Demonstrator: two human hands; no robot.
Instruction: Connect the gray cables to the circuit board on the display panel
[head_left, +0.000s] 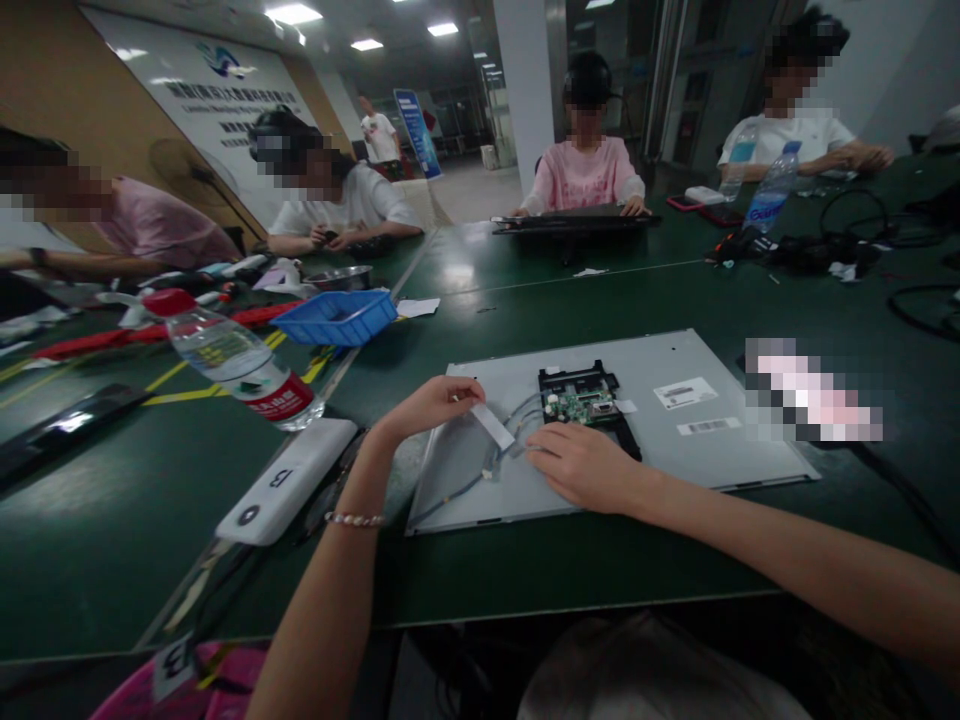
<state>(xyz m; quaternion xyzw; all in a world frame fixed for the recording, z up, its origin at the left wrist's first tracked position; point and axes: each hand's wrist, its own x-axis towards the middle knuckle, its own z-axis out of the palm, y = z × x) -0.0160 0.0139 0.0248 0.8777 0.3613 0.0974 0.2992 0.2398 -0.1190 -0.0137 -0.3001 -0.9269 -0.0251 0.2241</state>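
Note:
A flat grey display panel [637, 390] lies on the green table, back side up. Near its centre sits a green circuit board [589, 402] in a black plastic frame. Thin grey cables [469, 487] run from the board toward the panel's lower left corner. My left hand [439, 405] pinches one end of a white strip of tape [493, 427], whose other end hangs over the cables. My right hand [581, 465] lies on the panel just below the board, fingers extended and fingertips touching near the cables; the palm side is hidden.
Left of the panel are a white power bank [289, 485], a red-capped water bottle [240, 365] and a blue tray [337, 318]. A blurred-out phone-like object [814, 392] with a cable lies at right. Co-workers sit around the table; one person [589, 170] opposite handles a dark panel [574, 222].

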